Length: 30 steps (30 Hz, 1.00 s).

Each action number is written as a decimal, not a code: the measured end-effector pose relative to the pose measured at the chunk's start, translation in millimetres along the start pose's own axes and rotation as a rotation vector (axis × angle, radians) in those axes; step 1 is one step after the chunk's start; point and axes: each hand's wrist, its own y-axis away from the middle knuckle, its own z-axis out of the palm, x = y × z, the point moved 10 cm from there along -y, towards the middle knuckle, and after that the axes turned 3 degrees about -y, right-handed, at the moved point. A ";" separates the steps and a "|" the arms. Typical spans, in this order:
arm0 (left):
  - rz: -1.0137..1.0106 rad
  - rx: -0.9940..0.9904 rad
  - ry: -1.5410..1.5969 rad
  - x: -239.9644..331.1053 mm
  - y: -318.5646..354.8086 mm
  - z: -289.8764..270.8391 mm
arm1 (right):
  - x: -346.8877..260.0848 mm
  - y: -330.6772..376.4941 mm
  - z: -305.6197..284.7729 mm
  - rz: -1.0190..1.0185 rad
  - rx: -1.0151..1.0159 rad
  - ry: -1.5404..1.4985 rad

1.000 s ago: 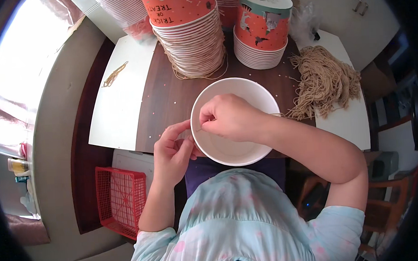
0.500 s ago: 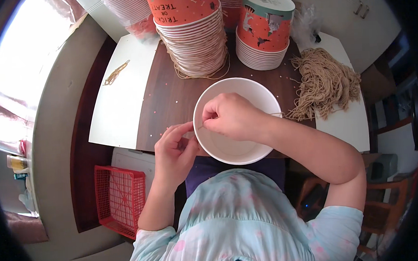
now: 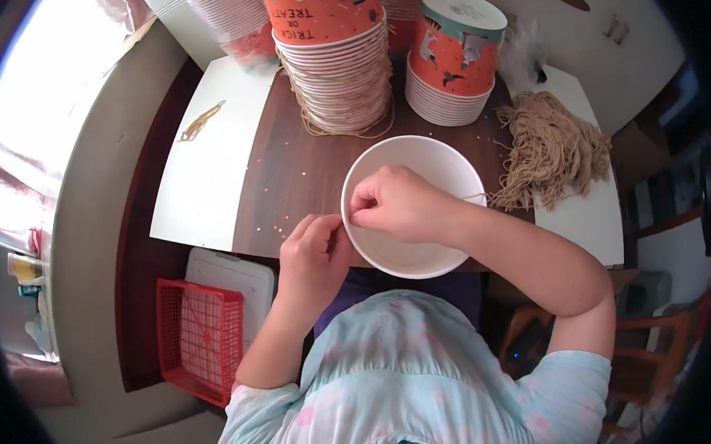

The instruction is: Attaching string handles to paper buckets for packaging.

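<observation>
A white paper bucket (image 3: 414, 255), its open mouth toward me, stands at the table's near edge. My right hand (image 3: 394, 203) reaches inside it, thumb and forefinger pinched against the inner left wall; a bit of thin cord seems to be between them, mostly hidden. Outside the same wall, my left hand (image 3: 315, 251) is closed, its fingertips pressed together at the rim. What it grips, if anything, cannot be seen. At the bucket's right rim a tan cord (image 3: 475, 195) shows, leading toward a loose heap of tan cords (image 3: 557, 150) on the right.
Upside-down orange printed buckets stand at the back: a tall stack (image 3: 333, 80) draped with cords and a shorter stack (image 3: 450, 67). A few cords (image 3: 201, 121) lie on the table's white left part. Small specks dot the brown tabletop (image 3: 278, 170). A red plastic basket (image 3: 202, 340) sits below left.
The bucket and both hands have shifted slightly right in the picture. My left fingers have drawn closer together at the rim. The right hand keeps its pinch inside.
</observation>
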 end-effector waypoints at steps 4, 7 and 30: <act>-0.073 -0.042 0.033 1.8 0.2 5.8 | -21.7 36.9 -11.9 0.043 -0.060 0.148; -0.283 -0.117 0.205 -23.9 9.5 3.0 | -66.8 75.2 -5.9 -0.106 0.035 0.522; 0.466 -0.314 0.420 55.0 17.9 22.6 | -61.7 143.9 25.6 -0.616 0.772 0.475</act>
